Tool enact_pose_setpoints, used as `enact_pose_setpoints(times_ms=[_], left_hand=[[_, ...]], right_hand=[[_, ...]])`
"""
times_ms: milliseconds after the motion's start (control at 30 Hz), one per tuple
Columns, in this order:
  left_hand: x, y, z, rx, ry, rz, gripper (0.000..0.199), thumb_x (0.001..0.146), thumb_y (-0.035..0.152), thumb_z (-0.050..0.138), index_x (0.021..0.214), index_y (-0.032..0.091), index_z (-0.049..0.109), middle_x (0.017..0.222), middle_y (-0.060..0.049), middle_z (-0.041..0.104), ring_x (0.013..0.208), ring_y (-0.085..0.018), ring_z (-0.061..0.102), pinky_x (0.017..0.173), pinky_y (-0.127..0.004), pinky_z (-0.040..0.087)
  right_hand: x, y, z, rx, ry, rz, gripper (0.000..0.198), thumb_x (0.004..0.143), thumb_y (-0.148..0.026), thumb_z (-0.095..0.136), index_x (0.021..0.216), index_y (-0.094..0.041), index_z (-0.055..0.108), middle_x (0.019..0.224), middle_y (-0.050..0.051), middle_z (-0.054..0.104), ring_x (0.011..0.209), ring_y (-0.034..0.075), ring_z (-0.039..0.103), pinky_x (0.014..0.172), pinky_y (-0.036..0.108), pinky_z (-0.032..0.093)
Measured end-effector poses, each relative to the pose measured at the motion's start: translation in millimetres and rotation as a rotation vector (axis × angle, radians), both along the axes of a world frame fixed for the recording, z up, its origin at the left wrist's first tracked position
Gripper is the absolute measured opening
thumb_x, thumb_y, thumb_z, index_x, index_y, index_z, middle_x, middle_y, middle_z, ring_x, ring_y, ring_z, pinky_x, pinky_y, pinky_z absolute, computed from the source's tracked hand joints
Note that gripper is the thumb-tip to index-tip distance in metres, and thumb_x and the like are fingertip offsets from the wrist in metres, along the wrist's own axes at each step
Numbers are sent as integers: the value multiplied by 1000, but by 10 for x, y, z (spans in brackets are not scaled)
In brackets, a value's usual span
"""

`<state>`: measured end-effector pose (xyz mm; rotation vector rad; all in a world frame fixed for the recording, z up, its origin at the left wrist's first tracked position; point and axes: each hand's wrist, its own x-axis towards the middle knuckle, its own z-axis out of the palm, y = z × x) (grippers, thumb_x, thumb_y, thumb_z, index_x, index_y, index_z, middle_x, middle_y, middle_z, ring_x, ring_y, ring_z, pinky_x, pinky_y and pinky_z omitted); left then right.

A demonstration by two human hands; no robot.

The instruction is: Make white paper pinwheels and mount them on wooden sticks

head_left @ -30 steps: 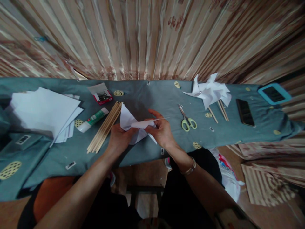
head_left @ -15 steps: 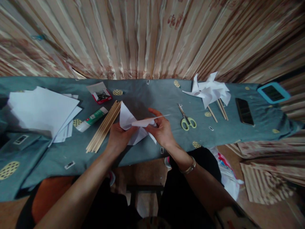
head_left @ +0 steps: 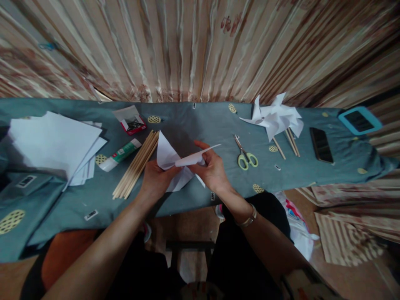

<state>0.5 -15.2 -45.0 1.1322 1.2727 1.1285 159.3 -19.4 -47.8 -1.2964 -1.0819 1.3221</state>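
Observation:
A white paper pinwheel [head_left: 167,152], with blades folded in and corners sticking out, is held between both hands above the cloth. My left hand [head_left: 157,178] grips its left side, thumb pressed toward the middle. Closed on the right side is my right hand [head_left: 213,170], its index finger reaching out behind the paper; part of the folds is hidden by the fingers. Just left of my left hand lies a bundle of thin wooden sticks [head_left: 136,166]. To the right of my right hand rest scissors [head_left: 246,156] with green handles.
A glue stick [head_left: 121,155], an open red box of small metal pieces [head_left: 133,124] and a stack of white paper [head_left: 56,143] lie to the left. On the right are finished pinwheels on sticks [head_left: 275,118], a phone [head_left: 321,144] and a blue-framed device [head_left: 360,121].
The raised paper flap between my hands tilts up a little more on its right side. Both hands keep their hold, and the things on the table stay in place.

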Motion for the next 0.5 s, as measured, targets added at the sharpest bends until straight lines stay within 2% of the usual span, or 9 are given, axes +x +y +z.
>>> enact_pose_setpoints(times_ms=[100,267,500], left_hand=[[-8,-2,-2,-24,-8,-24,22,62,31,80,76,15,73,76,-7,77,75,-27,73,68,-37,62],[-5,11,3,-8,-4,-10,23,62,32,80,77,16,73,77,-7,77,77,-27,73,71,-37,61],[-6,21,-23,-42,-44,19,24,58,31,81,75,16,73,75,-7,77,72,-25,73,68,-35,61]], right_hand=[[-1,-4,15,-7,-3,-4,70,66,-32,83,129,-21,52,91,2,72,82,21,68,74,33,55],[-5,3,15,-17,-29,-7,73,65,-31,81,130,-22,50,82,-2,72,73,19,67,69,32,55],[5,20,6,-58,66,38,75,64,-33,83,131,-24,50,91,-1,75,77,18,71,74,33,58]])
